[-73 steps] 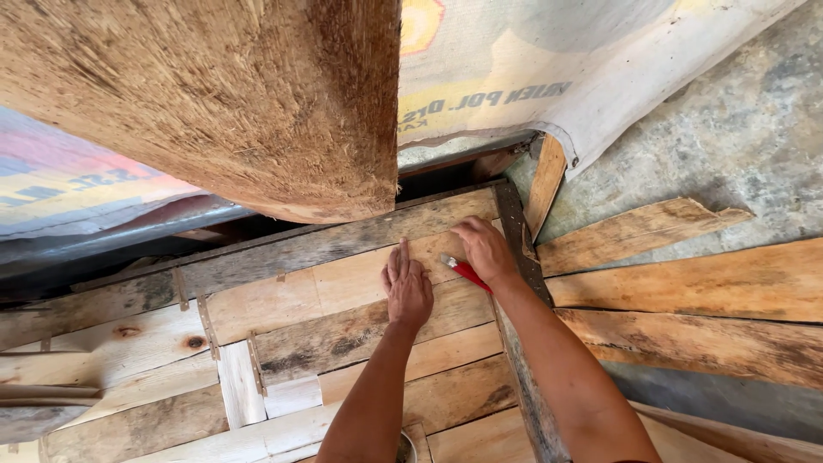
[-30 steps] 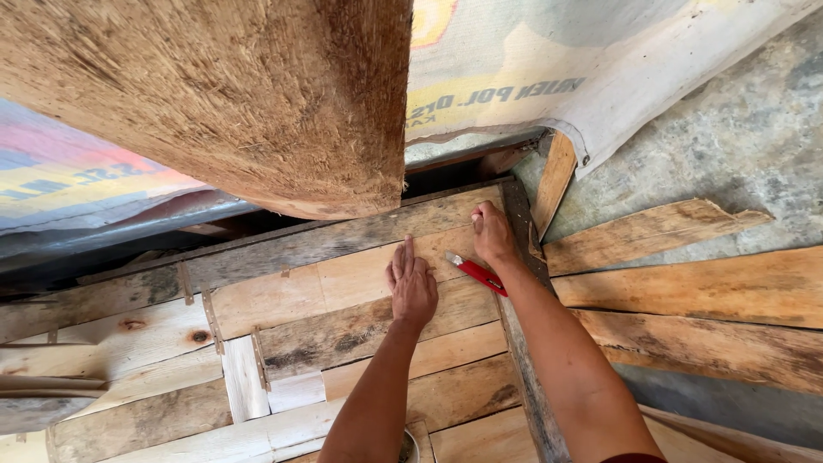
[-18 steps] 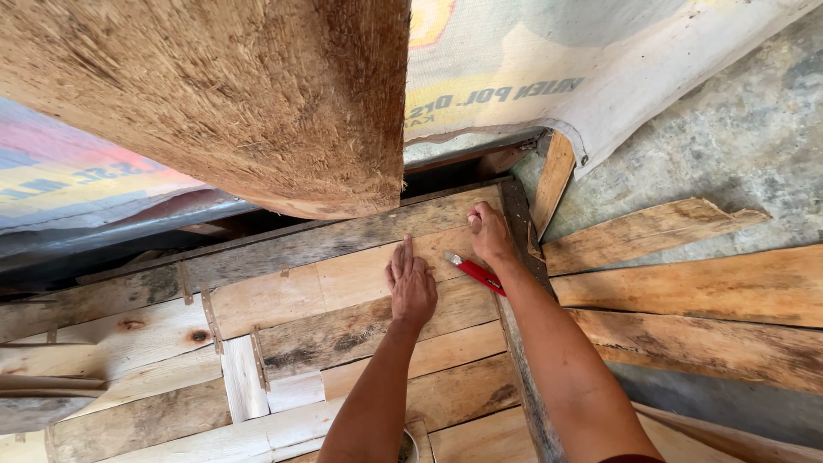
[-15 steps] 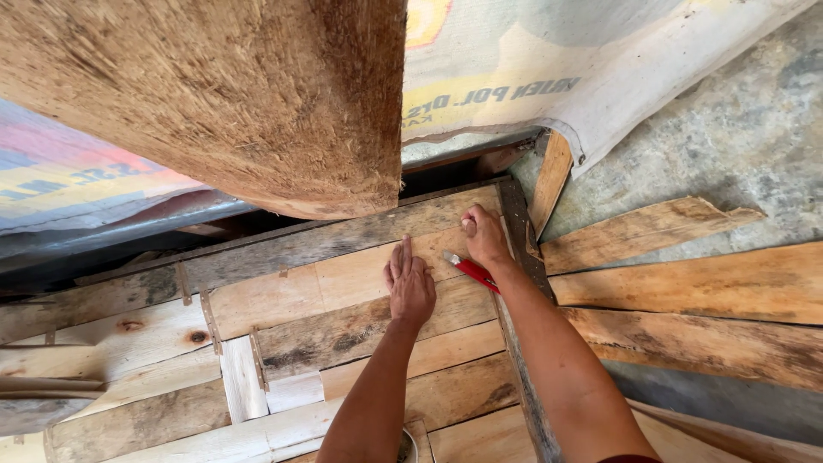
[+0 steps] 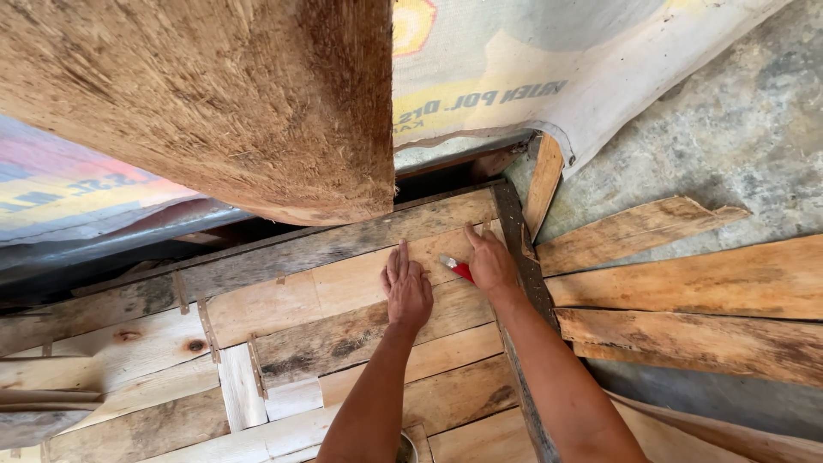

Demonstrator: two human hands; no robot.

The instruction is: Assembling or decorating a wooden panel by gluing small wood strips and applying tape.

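Observation:
My left hand [image 5: 406, 290] lies flat, fingers together, on a pale wooden plank [image 5: 326, 287] of a slatted wooden panel. My right hand [image 5: 489, 260] is just to its right, closed on a small red-handled cutter [image 5: 457, 268] whose metal tip points left onto the same plank. Both forearms reach up from the bottom of the view. The cutter's handle is mostly hidden under my palm.
A thick rough wooden beam [image 5: 214, 103] fills the upper left. A printed woven tarp [image 5: 514, 77] hangs behind it. A dark upright batten [image 5: 519, 257] borders the panel on the right. Loose planks [image 5: 686, 291] lie on grey concrete [image 5: 729, 137] at right.
My right hand has shifted slightly down and left with the cutter, closer to my left hand. The left hand stays pressed on the plank.

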